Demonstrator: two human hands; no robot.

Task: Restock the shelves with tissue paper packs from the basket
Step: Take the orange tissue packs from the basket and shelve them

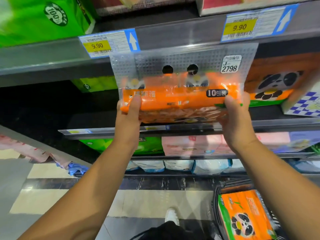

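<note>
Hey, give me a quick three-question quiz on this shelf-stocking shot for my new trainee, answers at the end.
1. True or false: the left hand and right hand both grip the orange tissue pack.
2. Where does the basket stand? A) on the floor at lower right; B) on the top shelf; C) hung on an arm.
3. Fill in: the yellow price tag above the held pack's left end reads ____.
Key: 1 true; 2 A; 3 9.90.
</note>
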